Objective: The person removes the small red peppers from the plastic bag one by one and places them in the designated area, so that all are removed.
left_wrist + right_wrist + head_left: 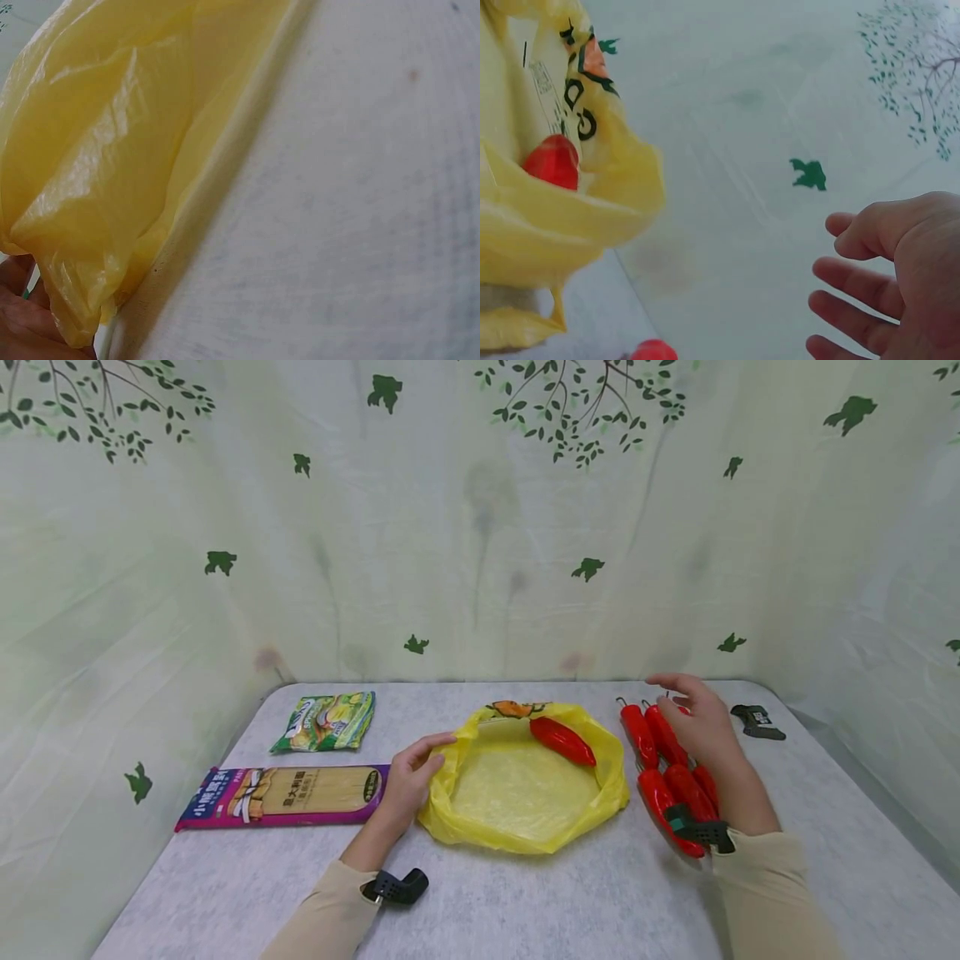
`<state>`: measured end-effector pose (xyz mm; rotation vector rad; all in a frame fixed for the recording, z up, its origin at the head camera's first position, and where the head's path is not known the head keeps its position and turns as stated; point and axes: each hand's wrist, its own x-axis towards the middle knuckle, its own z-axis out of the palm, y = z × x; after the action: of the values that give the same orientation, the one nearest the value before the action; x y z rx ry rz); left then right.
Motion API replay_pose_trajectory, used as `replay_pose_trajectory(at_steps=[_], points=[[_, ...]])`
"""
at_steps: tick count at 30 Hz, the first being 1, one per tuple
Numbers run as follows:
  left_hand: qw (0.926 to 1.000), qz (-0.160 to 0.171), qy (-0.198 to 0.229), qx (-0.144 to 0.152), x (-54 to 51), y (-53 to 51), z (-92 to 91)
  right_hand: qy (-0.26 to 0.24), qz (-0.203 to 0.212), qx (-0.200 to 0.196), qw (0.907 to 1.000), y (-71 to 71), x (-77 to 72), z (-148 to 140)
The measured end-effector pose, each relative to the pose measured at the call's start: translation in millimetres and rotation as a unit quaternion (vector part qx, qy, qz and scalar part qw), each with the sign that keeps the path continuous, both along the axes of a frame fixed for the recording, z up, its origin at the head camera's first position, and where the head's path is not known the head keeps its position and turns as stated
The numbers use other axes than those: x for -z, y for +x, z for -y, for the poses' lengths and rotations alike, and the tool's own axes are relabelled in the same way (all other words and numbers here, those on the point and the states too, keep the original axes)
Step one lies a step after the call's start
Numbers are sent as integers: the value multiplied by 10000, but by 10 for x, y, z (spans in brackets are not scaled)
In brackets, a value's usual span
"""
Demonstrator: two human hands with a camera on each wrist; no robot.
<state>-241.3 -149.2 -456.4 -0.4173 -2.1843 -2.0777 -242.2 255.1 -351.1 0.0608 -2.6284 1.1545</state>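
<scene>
A yellow plastic bag (525, 842) sits with its mouth spread wide in the middle of the table. One red chili pepper (562, 742) lies inside against its far right wall; the right wrist view shows the pepper's end too. At the bag's left rim, my left hand (408, 781) holds the plastic between thumb and fingers; the bag partly hides these fingers in the left wrist view. My right hand (697, 720) hovers over several red chili peppers (660, 797) on the right. Its fingers (855, 281) are spread and loosely bent, with nothing in them.
Left of the bag lie a purple-edged pack of pasta (300, 795) and, behind it, a green snack packet (326, 722). A small black object (757, 722) lies at the table's back right. Leaf-printed curtains (480, 527) enclose the pale table (510, 910).
</scene>
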Motion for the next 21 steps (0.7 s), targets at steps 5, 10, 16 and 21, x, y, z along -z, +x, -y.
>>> replay_pose_trajectory(at_steps=[5,10,16,21], points=[[10000,-30,15,17,-5,-4,-1,42,-264,-358,9990,10,-13,133],[10000,-18,54,32,3,-8,-1,81,-323,-596,9977,15,-16,275],[10000,-17,48,77,13,-11,6,181,-373,-945,9947,33,-12,416],[10000,-9,-14,33,8,-10,9,142,-412,-1253,9912,43,0,547]])
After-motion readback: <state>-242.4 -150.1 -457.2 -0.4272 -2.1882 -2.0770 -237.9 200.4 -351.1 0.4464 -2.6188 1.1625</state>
